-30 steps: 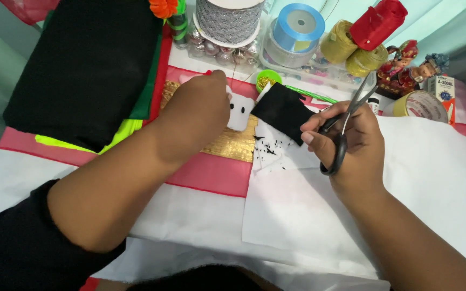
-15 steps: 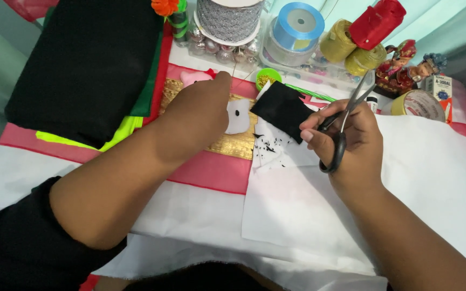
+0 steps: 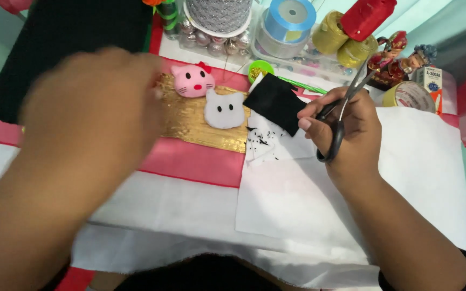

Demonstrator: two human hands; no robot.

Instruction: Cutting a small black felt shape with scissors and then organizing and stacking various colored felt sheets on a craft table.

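Spools (image 3: 289,19) beyond scissors (image 3: 341,110), black felt (image 3: 275,102)

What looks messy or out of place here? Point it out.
Tiny black snippings lie scattered on the white sheet, just below the black felt piece that the right hand holds along with scissors. Nothing else looks spilled or damaged.

head cam | 1 view | looks steeply down | close over white cloth (image 3: 297,215)

Craft table layout, cat faces at upper centre

Two felt cat faces (image 3: 192,81) (image 3: 224,109) lie on the foil strip (image 3: 190,121); a felt square (image 3: 275,101) sits right of them, scissors (image 3: 341,116) further right, ribbon spools (image 3: 288,19) along the top.
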